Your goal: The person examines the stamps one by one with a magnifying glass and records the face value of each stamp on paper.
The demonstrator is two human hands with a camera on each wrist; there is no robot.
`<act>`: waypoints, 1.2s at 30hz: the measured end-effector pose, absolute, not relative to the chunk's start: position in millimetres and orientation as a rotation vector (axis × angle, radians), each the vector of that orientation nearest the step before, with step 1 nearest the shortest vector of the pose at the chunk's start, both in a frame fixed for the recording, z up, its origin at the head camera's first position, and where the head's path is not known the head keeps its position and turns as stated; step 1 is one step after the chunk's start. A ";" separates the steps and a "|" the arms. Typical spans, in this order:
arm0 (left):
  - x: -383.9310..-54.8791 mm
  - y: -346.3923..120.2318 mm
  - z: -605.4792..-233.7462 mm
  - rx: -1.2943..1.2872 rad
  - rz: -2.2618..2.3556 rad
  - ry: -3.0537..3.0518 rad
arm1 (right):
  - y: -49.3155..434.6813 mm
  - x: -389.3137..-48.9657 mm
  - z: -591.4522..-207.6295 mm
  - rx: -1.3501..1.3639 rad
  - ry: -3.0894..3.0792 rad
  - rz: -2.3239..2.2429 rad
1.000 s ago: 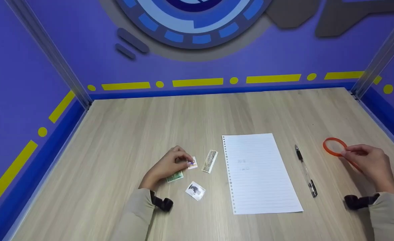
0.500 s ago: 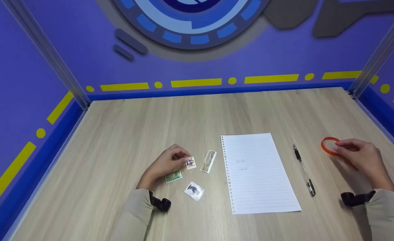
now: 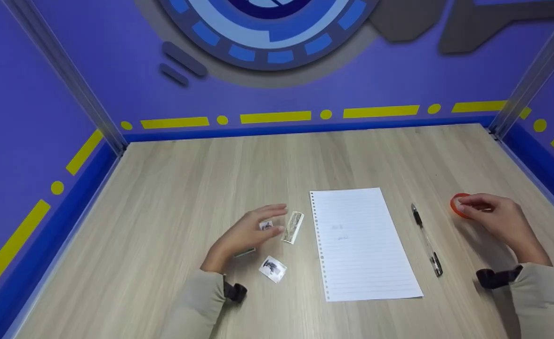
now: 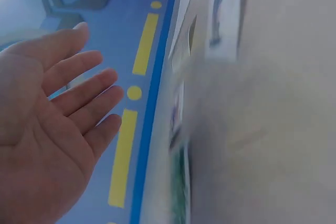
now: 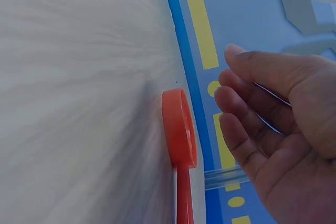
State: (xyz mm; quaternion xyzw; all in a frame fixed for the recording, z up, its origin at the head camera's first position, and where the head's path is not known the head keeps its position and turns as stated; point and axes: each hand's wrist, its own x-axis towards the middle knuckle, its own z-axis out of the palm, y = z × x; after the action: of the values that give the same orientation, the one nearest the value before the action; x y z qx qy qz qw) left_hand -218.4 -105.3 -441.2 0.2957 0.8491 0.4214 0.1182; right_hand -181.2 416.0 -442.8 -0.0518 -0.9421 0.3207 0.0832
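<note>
My left hand (image 3: 248, 230) hovers over several small postage stamps with its fingers spread and nothing held, and its open palm (image 4: 52, 114) shows in the left wrist view. A small printed stamp (image 3: 266, 225) shows between thumb and fingers. The green stamp (image 3: 245, 253) is mostly hidden under the hand. To its right lies a long narrow stamp (image 3: 293, 227), and nearer me a white stamp with a dark picture (image 3: 273, 269). My right hand (image 3: 495, 216) has loosely bent fingers, apart from the orange magnifying glass (image 5: 176, 129), which lies on the table beside it.
A lined sheet of paper (image 3: 366, 263) with faint writing lies between the hands. Right of it is a black-capped clear pen (image 3: 427, 242). Blue-purple panels (image 3: 277, 101) wall the wooden table (image 3: 201, 174) at the back and both sides.
My left hand has let go of the small printed stamp, and its fingers have spread and moved right. My right hand has released the magnifying glass and shifted slightly left.
</note>
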 end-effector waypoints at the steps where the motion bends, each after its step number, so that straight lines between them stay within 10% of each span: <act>1: -215.9 -101.1 -439.2 0.896 1.191 2.479 | 415.7 -181.9 -442.9 -0.144 -2.812 0.953; 36: -178.5 -25.5 -471.4 1.021 0.870 2.425 | 387.7 -193.0 -444.6 0.255 -2.889 0.864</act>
State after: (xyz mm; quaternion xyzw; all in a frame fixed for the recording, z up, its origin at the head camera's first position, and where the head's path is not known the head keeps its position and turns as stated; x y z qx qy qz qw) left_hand -178.5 -25.5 -471.4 0.3622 0.8600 0.3087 0.1841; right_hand -193.0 387.7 -444.6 0.0842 -0.9531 0.2849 0.0578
